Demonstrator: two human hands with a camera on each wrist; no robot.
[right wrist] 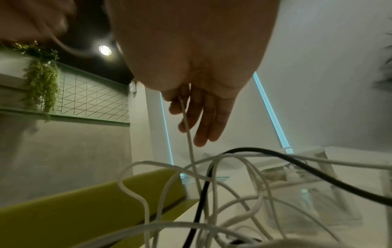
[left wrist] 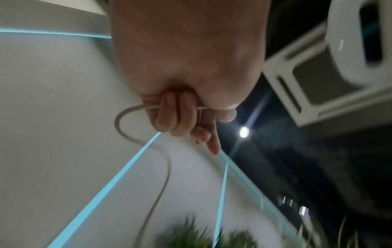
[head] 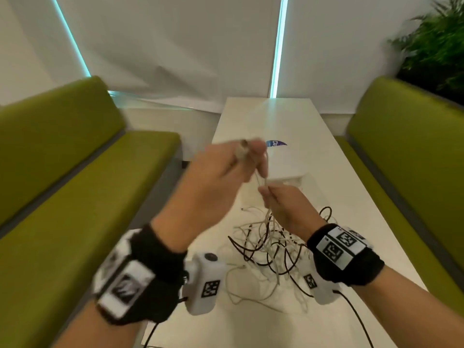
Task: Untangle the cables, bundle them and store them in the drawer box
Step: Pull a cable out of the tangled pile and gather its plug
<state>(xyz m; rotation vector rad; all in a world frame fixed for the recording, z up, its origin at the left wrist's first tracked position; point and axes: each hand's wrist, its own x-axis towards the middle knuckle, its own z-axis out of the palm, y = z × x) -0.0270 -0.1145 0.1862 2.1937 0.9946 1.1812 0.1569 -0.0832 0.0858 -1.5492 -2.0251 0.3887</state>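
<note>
A tangle of white and dark cables lies on the white table in front of me. One white cable rises out of the heap. My left hand, raised above the table, grips its upper part with curled fingers; the plug end sticks out by the thumb. Just below, my right hand pinches the same white cable between thumb and fingers, its other fingers fairly straight. The white drawer box stands beyond the hands; the right wrist view shows it behind the cable loops.
Green upholstered benches run along the table on the left and right. A leafy plant stands at the far right corner. White blinds close off the far end. The table's left edge lies near the tangle.
</note>
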